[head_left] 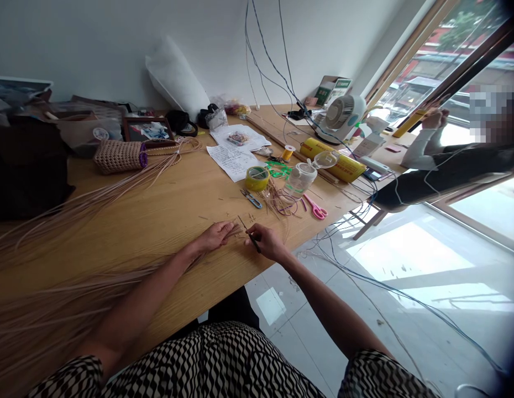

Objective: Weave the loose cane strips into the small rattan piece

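My left hand (215, 236) is closed around one end of a bundle of long, thin brownish strands (128, 279). The strands trail along the table under my left forearm to the lower left. In my right hand (267, 242) is a pair of dark scissors (253, 241), its blades pointing up and left, close beside the strand tips. Small cut bits (252, 218) lie just beyond the blades. Blue thread snips (251, 199) and a roll of yellow tape (257, 178) rest farther back.
Pink scissors (316, 208) and an open clear plastic jar (300, 179) stand to the right. A woven basket (120, 156) with more strands lies at left. Written papers (230, 161), a yellow roll (334, 159) and a fan (342, 117) are behind. Another person (451, 166) sits at right. Cables (365, 273) cross the floor.
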A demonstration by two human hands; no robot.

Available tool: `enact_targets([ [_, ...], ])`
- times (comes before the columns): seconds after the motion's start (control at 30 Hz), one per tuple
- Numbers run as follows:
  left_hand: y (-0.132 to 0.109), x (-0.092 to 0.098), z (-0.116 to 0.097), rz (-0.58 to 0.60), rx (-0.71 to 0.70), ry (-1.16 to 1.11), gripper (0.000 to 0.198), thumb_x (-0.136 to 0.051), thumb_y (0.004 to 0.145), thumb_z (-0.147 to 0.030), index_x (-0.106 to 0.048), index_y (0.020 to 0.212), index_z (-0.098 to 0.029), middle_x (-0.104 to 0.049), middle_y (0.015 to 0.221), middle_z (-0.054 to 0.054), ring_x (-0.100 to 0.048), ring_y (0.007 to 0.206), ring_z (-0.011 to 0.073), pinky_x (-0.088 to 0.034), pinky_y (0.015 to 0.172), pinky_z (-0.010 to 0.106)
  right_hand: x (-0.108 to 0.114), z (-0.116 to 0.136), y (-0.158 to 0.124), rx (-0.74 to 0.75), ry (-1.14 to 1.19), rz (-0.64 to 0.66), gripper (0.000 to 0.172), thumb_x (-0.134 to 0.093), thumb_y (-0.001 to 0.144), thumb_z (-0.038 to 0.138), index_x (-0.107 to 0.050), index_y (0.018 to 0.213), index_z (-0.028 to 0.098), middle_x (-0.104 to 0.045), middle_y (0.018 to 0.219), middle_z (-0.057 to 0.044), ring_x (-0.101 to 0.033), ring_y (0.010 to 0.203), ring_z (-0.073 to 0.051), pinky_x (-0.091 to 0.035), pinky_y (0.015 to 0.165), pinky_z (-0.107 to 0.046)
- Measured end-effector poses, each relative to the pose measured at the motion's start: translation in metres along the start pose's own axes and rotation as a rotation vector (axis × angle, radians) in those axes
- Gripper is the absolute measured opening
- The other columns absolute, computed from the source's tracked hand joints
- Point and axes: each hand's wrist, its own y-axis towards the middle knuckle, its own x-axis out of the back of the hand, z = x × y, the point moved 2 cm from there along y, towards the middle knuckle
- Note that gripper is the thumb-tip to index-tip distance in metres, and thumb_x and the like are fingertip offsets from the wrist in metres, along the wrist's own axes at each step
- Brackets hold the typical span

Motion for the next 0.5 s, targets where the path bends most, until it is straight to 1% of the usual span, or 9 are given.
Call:
enact_targets([
  [0.17,-0.002,0.003,-0.006,-0.109,0.072,-0.019,0.034,-0.053,0.082,-0.05,-0.047,0.079,-0.017,-0.037,0.047,-0.007,-0.024,0.039,0.0048,-0.016,0.042,0.021,0.002,-0.005,-0.003,-0.034,0.174,0.018,0.039,-0.067,0.069,0.043,-0.053,0.094,0.016,-0.047,0.061,0.006,-0.04,0.051,-0.007,-0.028,0.045,-0.02],
  [0.23,-0.002,0.005,-0.007,-0.12,0.074,-0.03,0.037,-0.055,0.08,-0.053,-0.048,0.081,-0.017,-0.036,0.046,-0.008,-0.023,0.039,0.0046,-0.015,0.042,0.021,0.002,-0.004,-0.006,-0.064,0.22,0.03,0.041,-0.068,0.068,0.044,-0.054,0.095,0.016,-0.048,0.063,0.005,-0.042,0.051,-0.007,-0.029,0.045,-0.02],
  [0.3,-0.002,0.007,-0.007,-0.123,0.067,-0.046,0.045,-0.055,0.076,-0.061,-0.049,0.082,-0.017,-0.033,0.046,-0.008,-0.022,0.039,0.0044,-0.013,0.041,0.022,0.001,-0.001,-0.009,-0.097,0.256,0.03,0.042,-0.068,0.069,0.045,-0.054,0.096,0.015,-0.05,0.063,0.004,-0.043,0.052,-0.007,-0.03,0.046,-0.021],
  [0.33,-0.002,0.008,-0.006,-0.127,0.071,-0.048,0.049,-0.052,0.075,-0.065,-0.049,0.082,-0.017,-0.033,0.047,-0.008,-0.022,0.039,0.0044,-0.012,0.041,0.022,0.0,0.002,-0.01,-0.113,0.288,0.027,0.043,-0.067,0.07,0.046,-0.054,0.097,0.015,-0.052,0.063,0.003,-0.046,0.053,-0.008,-0.031,0.047,-0.021],
  [0.4,-0.003,0.011,-0.006,-0.124,0.093,-0.043,0.06,-0.039,0.074,-0.075,-0.051,0.083,-0.017,-0.033,0.047,-0.007,-0.02,0.037,0.0043,-0.009,0.041,0.023,-0.003,0.009,-0.009,-0.139,0.396,0.003,0.048,-0.066,0.07,0.05,-0.053,0.103,0.016,-0.058,0.067,0.001,-0.052,0.058,-0.011,-0.035,0.049,-0.022],
  [0.5,-0.004,0.013,-0.008,-0.074,0.096,-0.045,0.075,-0.02,0.072,-0.081,-0.053,0.089,-0.016,-0.036,0.049,-0.005,-0.018,0.036,0.0041,-0.006,0.041,0.023,-0.01,0.022,-0.001,-0.157,0.553,-0.092,0.06,-0.072,0.062,0.049,-0.052,0.109,0.017,-0.063,0.075,-0.002,-0.059,0.067,-0.015,-0.039,0.053,-0.024],
])
